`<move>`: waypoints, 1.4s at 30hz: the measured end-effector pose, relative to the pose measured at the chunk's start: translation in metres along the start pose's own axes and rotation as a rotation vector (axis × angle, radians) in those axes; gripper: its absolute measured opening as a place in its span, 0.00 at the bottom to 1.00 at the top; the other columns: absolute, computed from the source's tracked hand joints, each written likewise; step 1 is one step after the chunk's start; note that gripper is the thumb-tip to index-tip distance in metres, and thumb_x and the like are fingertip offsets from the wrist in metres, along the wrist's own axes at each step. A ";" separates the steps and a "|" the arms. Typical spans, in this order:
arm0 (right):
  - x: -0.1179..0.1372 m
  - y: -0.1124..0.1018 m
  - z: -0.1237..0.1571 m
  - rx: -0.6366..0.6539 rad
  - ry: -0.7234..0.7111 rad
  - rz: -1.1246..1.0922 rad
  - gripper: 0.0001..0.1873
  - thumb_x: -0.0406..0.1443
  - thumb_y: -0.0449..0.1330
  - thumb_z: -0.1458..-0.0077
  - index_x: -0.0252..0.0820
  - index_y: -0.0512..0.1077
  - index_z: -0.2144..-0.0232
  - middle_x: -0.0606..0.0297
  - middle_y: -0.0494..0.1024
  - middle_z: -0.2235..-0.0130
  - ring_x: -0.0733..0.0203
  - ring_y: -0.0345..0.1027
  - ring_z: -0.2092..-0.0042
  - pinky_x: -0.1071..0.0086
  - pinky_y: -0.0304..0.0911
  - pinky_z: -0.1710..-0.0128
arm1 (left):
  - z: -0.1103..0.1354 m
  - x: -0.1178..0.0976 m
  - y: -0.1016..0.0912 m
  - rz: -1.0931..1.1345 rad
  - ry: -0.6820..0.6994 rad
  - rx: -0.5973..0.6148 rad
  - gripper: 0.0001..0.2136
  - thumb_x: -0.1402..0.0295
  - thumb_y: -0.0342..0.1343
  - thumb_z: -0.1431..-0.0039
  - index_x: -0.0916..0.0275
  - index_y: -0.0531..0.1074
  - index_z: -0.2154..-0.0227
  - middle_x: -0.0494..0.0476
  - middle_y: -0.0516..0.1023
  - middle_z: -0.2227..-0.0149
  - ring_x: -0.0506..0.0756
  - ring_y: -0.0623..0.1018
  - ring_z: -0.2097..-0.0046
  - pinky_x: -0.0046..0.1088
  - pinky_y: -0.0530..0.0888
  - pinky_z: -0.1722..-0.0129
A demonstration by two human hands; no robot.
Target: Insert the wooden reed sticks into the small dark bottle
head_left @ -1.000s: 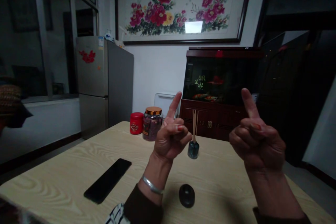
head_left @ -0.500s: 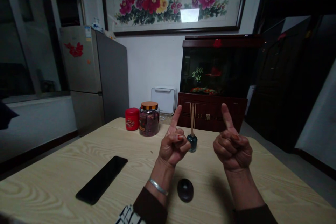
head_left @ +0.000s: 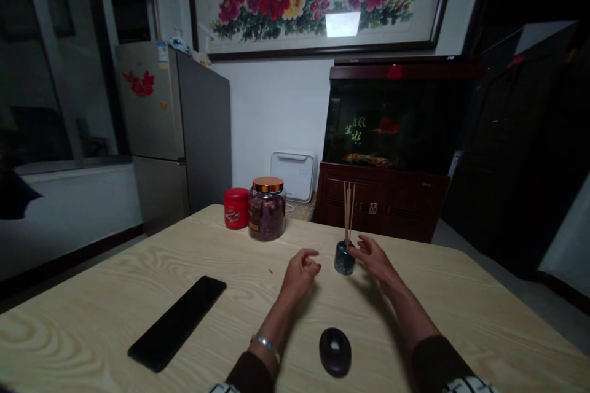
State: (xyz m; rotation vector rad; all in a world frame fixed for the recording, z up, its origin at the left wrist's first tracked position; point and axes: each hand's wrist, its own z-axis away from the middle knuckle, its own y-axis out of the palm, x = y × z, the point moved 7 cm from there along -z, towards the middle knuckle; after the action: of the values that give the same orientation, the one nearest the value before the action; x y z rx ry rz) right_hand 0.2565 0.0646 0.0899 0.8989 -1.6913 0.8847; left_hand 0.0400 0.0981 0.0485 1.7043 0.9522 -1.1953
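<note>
A reed diffuser (head_left: 345, 258), a small dark blue glass bottle with several thin sticks, stands upright on the wooden table. My right hand (head_left: 372, 258) is at its right side, fingers apart and partly bent; a fingertip meets or overlaps the bottle's edge, but no grip around it shows. To the left of the bottle and apart from it, my left hand (head_left: 300, 271) hovers with loosely bent fingers, a gap between index and thumb, nothing held. A silver bracelet (head_left: 267, 347) is on the left wrist. Between my forearms lies a dark oval computer mouse (head_left: 335, 351).
A black phone (head_left: 179, 322) lies on the table's left side. Toward the far edge stand a red canister (head_left: 236, 209) and a copper-lidded clear jar (head_left: 267, 215) of dark dried contents. Beyond are a fridge (head_left: 203, 135), a white appliance (head_left: 292, 175) and a fish tank (head_left: 401, 123).
Both hands have come down from raised, index-finger-up poses. The right hand has moved left to the diffuser, and the left hand has opened its curled fingers somewhat. The view has shifted slightly.
</note>
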 end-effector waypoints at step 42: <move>-0.023 -0.047 0.109 0.215 -0.152 1.252 0.19 0.44 0.51 0.41 0.42 0.74 0.56 0.48 0.75 0.52 0.41 0.69 0.51 0.55 0.63 0.56 | 0.011 0.045 0.027 -0.185 0.121 0.297 0.33 0.70 0.70 0.56 0.61 0.68 0.44 0.61 0.75 0.47 0.61 0.73 0.46 0.36 0.66 0.44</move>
State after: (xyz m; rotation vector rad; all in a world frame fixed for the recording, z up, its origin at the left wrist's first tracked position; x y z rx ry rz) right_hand 0.2577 -0.0486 0.0472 -0.1023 -2.2943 1.8508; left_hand 0.0722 0.0831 0.0085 1.9732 1.0654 -1.4248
